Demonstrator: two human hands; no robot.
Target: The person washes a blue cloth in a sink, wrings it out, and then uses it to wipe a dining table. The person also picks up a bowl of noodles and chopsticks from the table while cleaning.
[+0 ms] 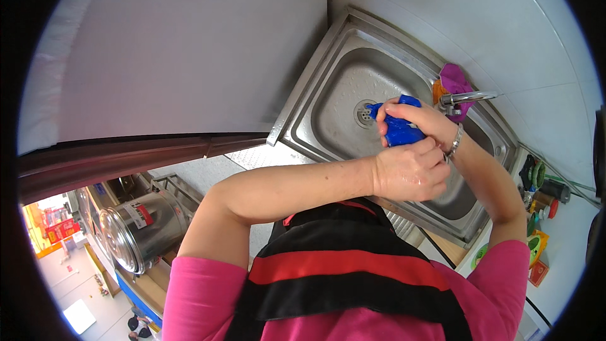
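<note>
A wet-looking, bunched blue cloth (pixel 405 131) is held between my two hands over the double-bowl stainless steel sink (pixel 338 87). Fingers and thumb of my right hand (pixel 421 116), which wears a bracelet (pixel 456 141) at the wrist, curl around its upper part. Below it, my left hand (pixel 412 173) is closed in a fist at the lower end of the cloth. One tip of the cloth hangs beside the drain strainer (pixel 365 113). Water drops lie on the bowl's bottom, and my skin glistens with wet.
A chrome faucet (pixel 466 98) rises at the sink's back edge, with a purple cloth (pixel 457 80) and an orange cloth (pixel 439 90) beside it. Jars and packets (pixel 539 203) line the right counter. A lidded steel pot (pixel 144 229) stands at left. Another person (pixel 139 324) appears far off, lower left.
</note>
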